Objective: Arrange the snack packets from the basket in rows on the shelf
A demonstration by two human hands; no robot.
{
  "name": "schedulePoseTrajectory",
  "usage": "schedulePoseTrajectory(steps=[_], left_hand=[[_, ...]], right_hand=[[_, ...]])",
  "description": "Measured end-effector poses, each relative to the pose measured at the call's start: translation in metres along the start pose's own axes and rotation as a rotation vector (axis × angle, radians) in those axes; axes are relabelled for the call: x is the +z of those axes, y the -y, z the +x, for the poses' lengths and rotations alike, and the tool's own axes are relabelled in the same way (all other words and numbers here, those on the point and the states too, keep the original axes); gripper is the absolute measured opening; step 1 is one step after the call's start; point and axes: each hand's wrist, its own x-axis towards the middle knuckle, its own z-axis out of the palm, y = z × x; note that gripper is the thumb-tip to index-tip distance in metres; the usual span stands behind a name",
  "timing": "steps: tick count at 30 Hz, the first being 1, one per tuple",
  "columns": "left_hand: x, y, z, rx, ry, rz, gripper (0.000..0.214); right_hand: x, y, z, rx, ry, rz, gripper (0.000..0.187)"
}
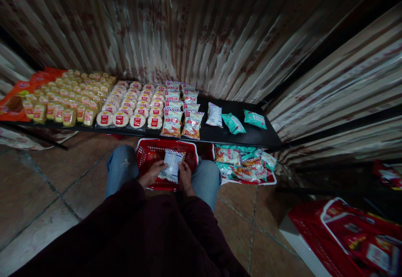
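Between my two hands is a snack packet [171, 166] with a striped edge and its pale printed back facing up. My left hand [153, 173] pinches its left side, and my right hand [186, 175] grips its right side. Below the packet, between my knees, stands a red plastic basket [145, 146]. Just ahead, on the black shelf [209, 135], similar snack packets [172, 123] stand in two columns. A single white packet [214, 114] lies to their right, then a teal packet [233, 124] and another teal packet [255, 119].
Left along the shelf sit round packaged cakes [137, 120], small yellow packaged cakes [69, 117] and orange bags [14, 101]. A second basket [272, 181] at my right knee holds mixed packets. A red-and-white box [298, 231] is at lower right. Striped curtains [188, 30] hang behind.
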Motion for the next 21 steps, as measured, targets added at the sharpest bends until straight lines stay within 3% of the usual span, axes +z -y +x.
schedulePoseTrajectory(steps=[12,21], left_hand=[[-0.005,0.004,0.013,0.021,-0.155,-0.06,0.036],[0.0,-0.001,0.009,-0.01,-0.147,-0.062,0.033]], right_hand=[[0.002,0.001,-0.006,-0.088,0.125,-0.19,0.057],[-0.002,0.0,-0.01,-0.359,0.104,-0.474,0.038]])
